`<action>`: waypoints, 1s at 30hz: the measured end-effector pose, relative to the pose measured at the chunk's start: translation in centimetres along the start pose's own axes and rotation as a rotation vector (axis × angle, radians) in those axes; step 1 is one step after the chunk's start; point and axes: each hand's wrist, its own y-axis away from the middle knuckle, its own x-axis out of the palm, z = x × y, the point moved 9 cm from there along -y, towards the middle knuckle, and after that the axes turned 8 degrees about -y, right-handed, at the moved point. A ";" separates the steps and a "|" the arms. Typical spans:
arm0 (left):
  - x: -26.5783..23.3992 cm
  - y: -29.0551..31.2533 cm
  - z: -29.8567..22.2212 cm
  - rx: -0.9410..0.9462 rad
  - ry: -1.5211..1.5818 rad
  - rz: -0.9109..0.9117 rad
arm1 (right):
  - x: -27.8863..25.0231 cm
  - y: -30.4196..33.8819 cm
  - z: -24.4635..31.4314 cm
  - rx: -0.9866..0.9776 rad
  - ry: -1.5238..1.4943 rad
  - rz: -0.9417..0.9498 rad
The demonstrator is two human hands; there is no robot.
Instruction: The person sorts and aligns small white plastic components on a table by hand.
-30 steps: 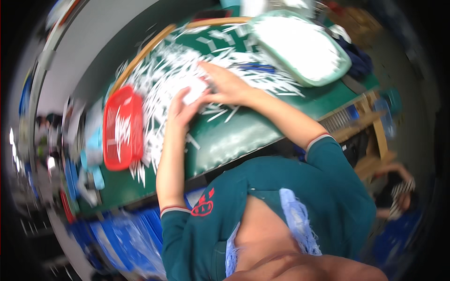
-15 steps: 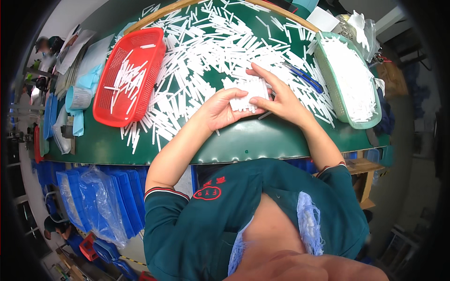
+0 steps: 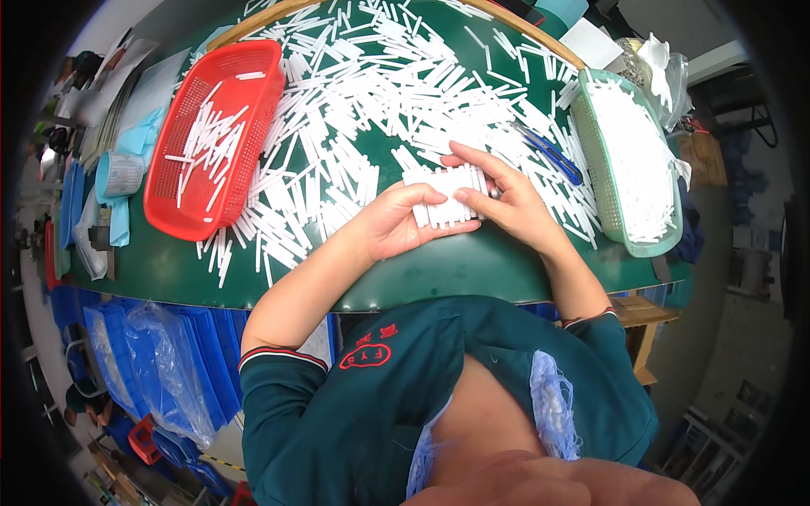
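Green rounded work table (image 3: 472,274): near edge runs just below both hands; bare strip of green betw. wrists and edge, only open room.

Left hand (image 3: 392,228): palm up-ish, fingers curled narrow, holding left end of neat row of short white plastic sticks (image 3: 447,196).

Right hand (image 3: 506,198): fingers flat over right end of same row, thumb under, clamped on it.

Loose white plastic sticks (image 3: 380,93): dense scatter beyond fingertips and to both sides.

Red mesh plastic basket (image 3: 215,139): well left of left fingers, few sticks inside.

Pale green mesh plastic basket (image 3: 633,160): right of right fingers, full of sticks.

Blue-handled tool (image 3: 548,152): just beyond right fingers.
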 end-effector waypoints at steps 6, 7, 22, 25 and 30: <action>0.2 0.1 -0.3 0.019 -0.037 0.011 | -0.7 0.2 0.3 0.023 -0.105 -0.114; 0.3 0.1 -0.4 0.020 -0.034 0.011 | -0.9 0.1 1.0 -0.015 0.017 -0.109; 0.5 0.4 0.9 -0.030 -0.329 -0.050 | -0.7 0.0 0.4 -0.016 0.113 -0.051; 1.0 0.4 1.1 -0.050 -0.381 -0.008 | -0.8 0.0 0.2 -0.032 0.123 -0.065; 0.8 0.3 1.0 -0.053 -0.359 -0.012 | -0.6 0.1 2.0 -0.188 0.412 -0.099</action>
